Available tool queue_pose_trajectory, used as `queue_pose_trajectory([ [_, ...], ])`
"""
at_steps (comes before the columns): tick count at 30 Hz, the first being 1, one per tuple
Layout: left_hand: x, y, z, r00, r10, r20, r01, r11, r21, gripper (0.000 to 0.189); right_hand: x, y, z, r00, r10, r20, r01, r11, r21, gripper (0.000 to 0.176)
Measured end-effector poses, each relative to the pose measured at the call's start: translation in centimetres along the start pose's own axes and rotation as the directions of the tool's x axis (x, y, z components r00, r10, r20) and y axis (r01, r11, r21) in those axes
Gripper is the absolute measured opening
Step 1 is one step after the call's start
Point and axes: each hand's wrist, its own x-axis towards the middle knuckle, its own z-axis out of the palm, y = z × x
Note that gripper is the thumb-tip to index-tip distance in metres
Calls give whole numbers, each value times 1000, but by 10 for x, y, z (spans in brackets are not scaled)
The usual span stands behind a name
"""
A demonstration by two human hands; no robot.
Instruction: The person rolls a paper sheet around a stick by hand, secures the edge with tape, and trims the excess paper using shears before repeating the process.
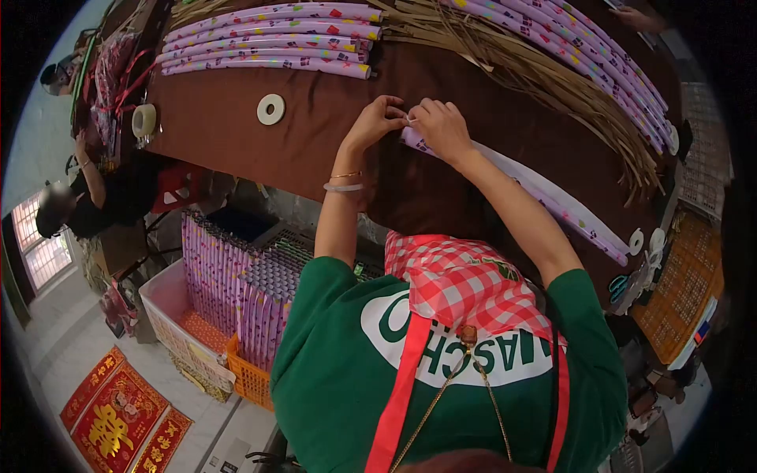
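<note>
My left hand (377,124) is closed in a pinch at the near-left end of a purple patterned sheet (579,221). Over that same end, my right hand (443,130) has its fingers pressed together. A small white bit shows between the fingertips of both hands, too small to name. The sheet is partly rolled and runs right along the brown cloth (213,130). Its white inner side shows along the upper part. A bracelet and a bangle circle my left wrist.
Finished purple rolls (268,43) lie at the back left, with brown strips (544,75) to their right. A white tape ring (270,109) and a tape roll (144,120) lie left. Scissors (619,288) lie right. Another person (98,193) is at the far left. Crates of rolls stand below.
</note>
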Motion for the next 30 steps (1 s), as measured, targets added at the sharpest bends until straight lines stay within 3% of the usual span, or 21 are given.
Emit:
queue_pose_trajectory([
  [7,-6,14,0,998,-58,8,58,998,8,44,0,6,18,1000,12,21,-12,1000,-8,9],
  [16,-4,12,-1,999,-53,-11,53,998,35,45,7,3,26,992,40,123,-21,989,-148,10],
  [18,-4,13,-1,999,-49,-11,49,998,38,45,8,0,27,990,98,101,-86,990,-114,12],
  [22,-3,8,-2,1000,-16,1,16,999,43,45,7,2,26,983,115,144,-102,990,-94,10],
  [30,-3,9,-2,999,-44,-2,44,999,20,45,5,9,29,987,142,77,-149,985,82,10],
])
